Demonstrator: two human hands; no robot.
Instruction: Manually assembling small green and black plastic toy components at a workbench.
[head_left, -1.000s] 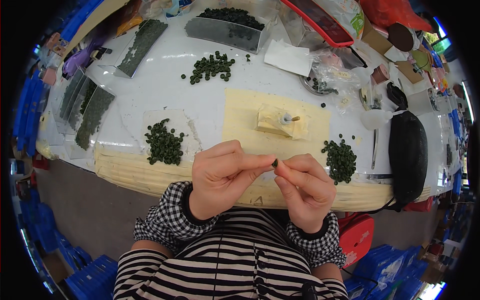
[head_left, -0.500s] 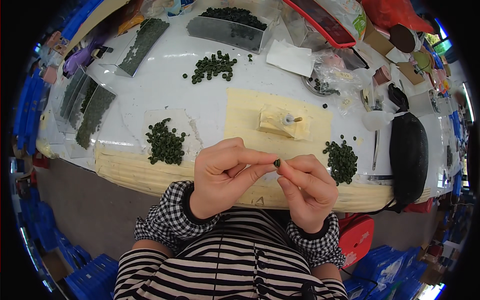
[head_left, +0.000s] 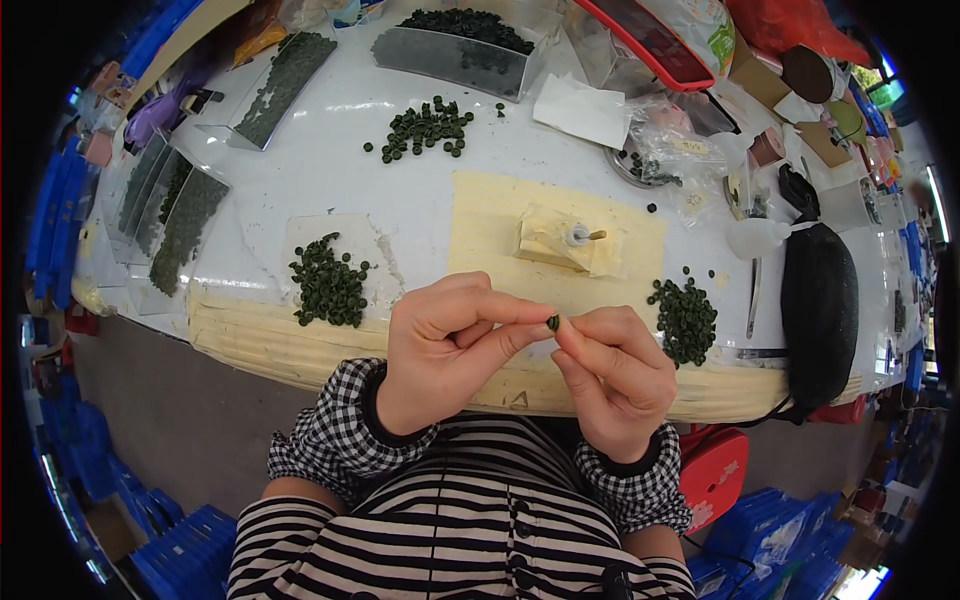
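Observation:
Between my fingertips is a small dark green round piece (head_left: 553,323), pinched from both sides above the table's near edge. My left hand (head_left: 445,345) grips it with thumb and forefinger. My right hand (head_left: 618,375) closes on its other side, fingers curled. Left of my hands lies a pile of small dark green round pieces (head_left: 330,285); a similar pile (head_left: 687,322) sits to the right. Farther back is a third scattered group (head_left: 425,130). Beyond my fingers stands a tape-wrapped block (head_left: 555,245) with a small pale nozzle-like fitting on top.
Clear bins of green pieces stand at the back (head_left: 455,60) and left (head_left: 285,90). A red-framed device (head_left: 650,45), a folded white tissue (head_left: 582,112) and plastic bags (head_left: 690,165) lie back right. A black pouch (head_left: 820,320) hangs over the right edge near metal tweezers (head_left: 753,300).
My hands stay almost in place, both still pinching the small green piece. The view has shifted very slightly; nothing on the table has visibly moved.

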